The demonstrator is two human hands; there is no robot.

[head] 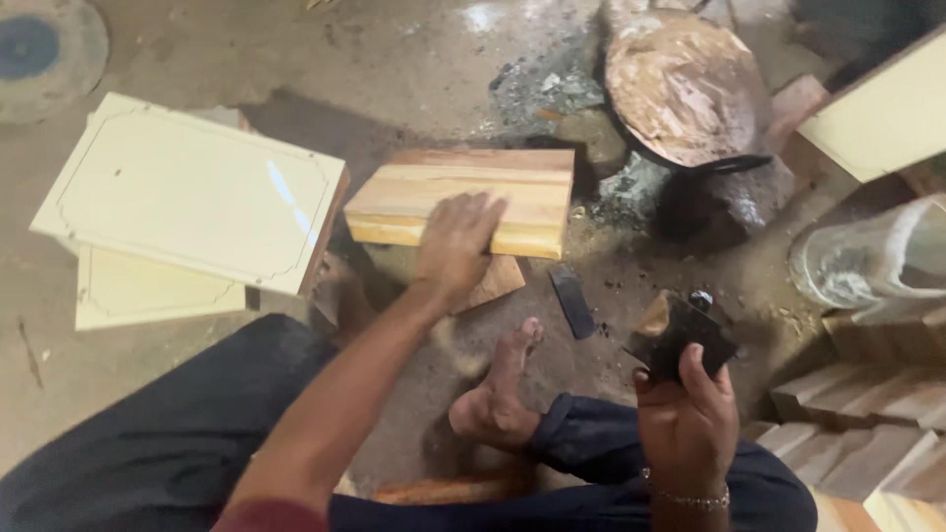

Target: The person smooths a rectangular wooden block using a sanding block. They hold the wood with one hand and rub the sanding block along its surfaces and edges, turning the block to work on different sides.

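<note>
Here, the dusty concrete floor [414, 59] carries everything, and the person sits on it in dark trousers [158, 443] with one bare foot [498, 394] stretched forward. Two cream panels [197, 187] with routed borders lie stacked at the left, the upper one overlapping the lower. A round pan [685, 89] of brownish paste sits at the top right, with cut wooden blocks [867, 433] piled along the right edge. In the middle lies a pale laminated wooden board [463, 197], resting partly on a smaller wood piece. The left hand [455, 241] lies flat on the board's near edge, fingers spread, its grip open and pressing down rather than clasping. The right hand [687, 419] is raised near the knee, its grip closed around a small dark block [680, 335]. A small dark bar [572, 300] lies on the floor between the hands.
</note>
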